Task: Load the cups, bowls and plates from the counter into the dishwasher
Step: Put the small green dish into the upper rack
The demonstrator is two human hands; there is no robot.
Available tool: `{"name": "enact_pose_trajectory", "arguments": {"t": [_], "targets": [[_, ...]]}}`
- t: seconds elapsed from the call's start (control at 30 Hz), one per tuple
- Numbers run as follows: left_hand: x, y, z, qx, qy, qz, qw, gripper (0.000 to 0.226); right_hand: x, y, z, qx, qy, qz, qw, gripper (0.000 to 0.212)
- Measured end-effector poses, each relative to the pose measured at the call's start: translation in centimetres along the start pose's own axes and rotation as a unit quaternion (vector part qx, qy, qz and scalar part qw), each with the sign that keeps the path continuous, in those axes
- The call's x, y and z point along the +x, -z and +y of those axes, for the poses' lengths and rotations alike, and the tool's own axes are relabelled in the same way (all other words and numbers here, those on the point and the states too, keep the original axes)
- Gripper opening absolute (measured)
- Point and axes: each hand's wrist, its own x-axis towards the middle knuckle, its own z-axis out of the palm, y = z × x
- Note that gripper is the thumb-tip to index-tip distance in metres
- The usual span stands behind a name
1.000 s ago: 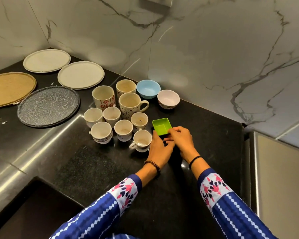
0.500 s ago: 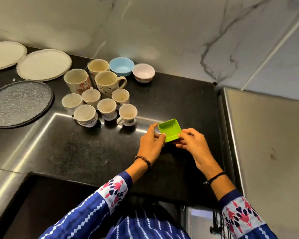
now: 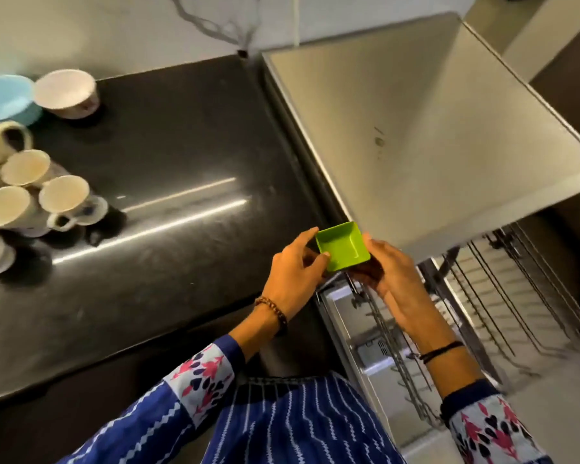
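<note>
Both of your hands grip the green square bowl: your left hand pinches its near-left rim between thumb and fingertips, and your right hand has its fingers curled round the right side and underneath. The bowl is held off the counter, just past the counter's right edge near its front corner. Its opening faces up, tipped slightly toward you. It is square, with no long axis, and one corner points toward the back wall.

Below your right hand, the dishwasher's wire rack stands pulled out, its tines showing. The steel top of the dishwasher juts out just behind the bowl and overhangs the back of the rack. Well apart, along the counter's left edge, the cups cluster together, with a blue bowl and a white bowl touching each other at the back-left corner.
</note>
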Motion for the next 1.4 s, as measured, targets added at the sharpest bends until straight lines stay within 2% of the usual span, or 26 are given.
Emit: {"name": "enact_pose_trajectory", "arguments": {"t": [0.17, 0.3, 0.53, 0.7, 0.87, 0.97, 1.03, 1.1, 1.2, 1.3, 1.4], "targets": [[-1.6, -9.7, 2.0, -0.043, 0.019, -0.083, 0.995, 0.044, -1.4, 10.4, 1.0, 0.056, -0.010, 0.042, 0.998, 0.037], [-3.0, -18.6, 2.0, -0.025, 0.007, -0.134, 0.991, 0.050, -1.6, 19.3, 2.7, 0.107, -0.018, 0.053, 0.993, 0.039], [0.8, -31.6, -3.9, 0.011, 0.087, -0.191, 0.978, 0.054, 2.8, 31.2, 7.6, 0.079, -0.096, 0.062, 0.990, 0.035], [6.0, -37.1, -6.8, 0.014, 0.127, -0.211, 0.969, 0.051, 8.4, 35.7, 9.3, 0.090, -0.140, 0.043, 0.985, 0.038], [11.0, -40.0, -8.0, 0.047, 0.117, -0.198, 0.972, 0.057, 13.8, 37.3, 8.7, 0.099, -0.147, 0.027, 0.984, 0.047], [13.8, -40.9, -8.2, 0.044, 0.123, -0.192, 0.973, 0.055, 17.5, 38.1, 8.0, 0.042, -0.105, 0.042, 0.993, 0.043], [15.6, -41.1, -8.3, 0.072, 0.108, -0.182, 0.975, 0.054, 19.8, 38.5, 7.6, -0.069, -0.033, 0.075, 0.994, 0.040], [16.8, -41.1, -8.7, 0.100, 0.101, -0.162, 0.977, 0.050, 22.2, 39.0, 7.5, -0.219, 0.069, 0.114, 0.966, 0.052], [17.7, -40.6, -9.7, 0.113, 0.106, -0.144, 0.977, 0.042, 25.9, 39.8, 7.8, -0.397, 0.203, 0.168, 0.879, 0.056], [18.1, -40.0, -10.8, 0.106, 0.116, -0.130, 0.979, 0.038, 29.1, 40.2, 7.8, -0.526, 0.224, 0.208, 0.794, 0.059], [18.2, -39.4, -11.6, 0.101, 0.125, -0.122, 0.979, 0.037, 31.5, 40.2, 8.0, -0.592, 0.211, 0.199, 0.752, 0.062]]}}
